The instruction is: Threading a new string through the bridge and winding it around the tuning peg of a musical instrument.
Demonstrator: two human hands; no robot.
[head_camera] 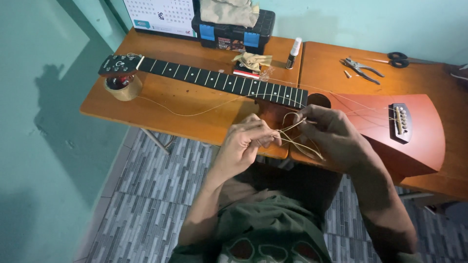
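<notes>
A reddish-brown acoustic guitar (419, 131) lies flat on the wooden table (195, 109), its black fretboard (219, 80) stretching left to the headstock (119, 64). Near the sound hole, my left hand (246, 141) and my right hand (331, 134) both pinch loose golden guitar strings (297, 139), which are bunched into loops between the two hands. One thin string trails left across the table toward the headstock. The bridge (400, 122) with its pins sits at the right of the body.
A roll of tape (123, 87) props up the headstock. At the back stand a black toolbox (234, 31) with a cloth on top, a calendar (161, 17), a small bottle (294, 52), pliers (360, 68) and scissors (399, 59). Grey tiled floor lies below.
</notes>
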